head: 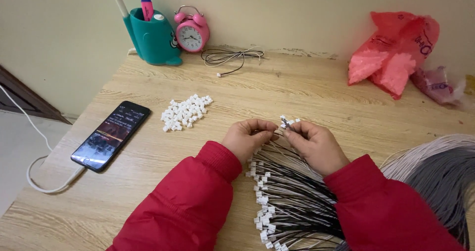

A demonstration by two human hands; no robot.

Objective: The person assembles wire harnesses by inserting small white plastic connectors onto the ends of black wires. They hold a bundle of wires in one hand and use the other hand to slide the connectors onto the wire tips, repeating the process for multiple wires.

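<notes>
My left hand (249,138) and my right hand (315,144), both in red sleeves, meet over the wooden table (277,90). The right hand pinches small white plastic connectors (287,121) on thin black and white wires. The left hand's fingers are closed on the same wire ends beside it. Below the hands lies a bundle of black and white wires tipped with white connectors (279,201). A loose pile of white connector housings (186,112) sits to the left of my hands.
A black phone (111,134) with a white cable lies at the left. At the back stand a teal pen holder (152,38), a pink alarm clock (191,31) and a coiled wire (230,57). Red and pink plastic bags (393,50) sit back right. Grey wire bundles (440,167) spread at the right.
</notes>
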